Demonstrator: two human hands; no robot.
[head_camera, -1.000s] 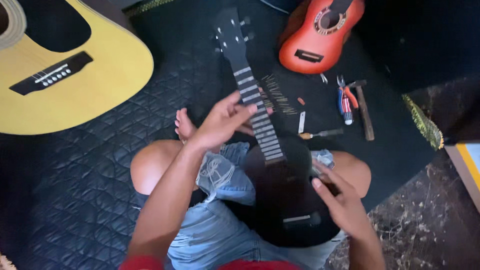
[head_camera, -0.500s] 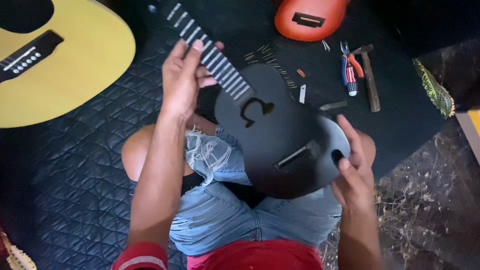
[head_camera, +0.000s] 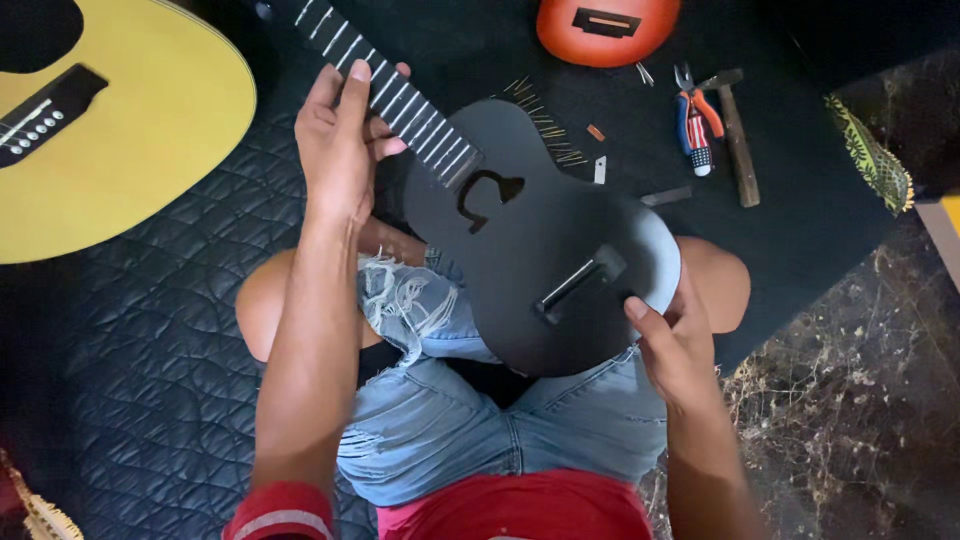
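Observation:
A small black stringless guitar (head_camera: 545, 235) rests across my lap, its face up and its neck pointing up and to the left. My left hand (head_camera: 340, 140) wraps around the neck over the white frets. My right hand (head_camera: 675, 340) grips the lower rim of the body near the bridge. The sound hole is an odd cut-out shape close to the end of the fretboard.
A big yellow acoustic guitar (head_camera: 110, 120) lies at the upper left on the dark quilted mat (head_camera: 150, 360). An orange small guitar (head_camera: 605, 30) lies at the top. Pliers (head_camera: 692, 118), a hammer (head_camera: 738, 140) and several thin metal pieces (head_camera: 545, 125) lie beyond the black guitar.
The black guitar has been turned from nearly upright on my lap to slanting up-left. My left hand slid up the neck, and my right hand shifted to the lower rim.

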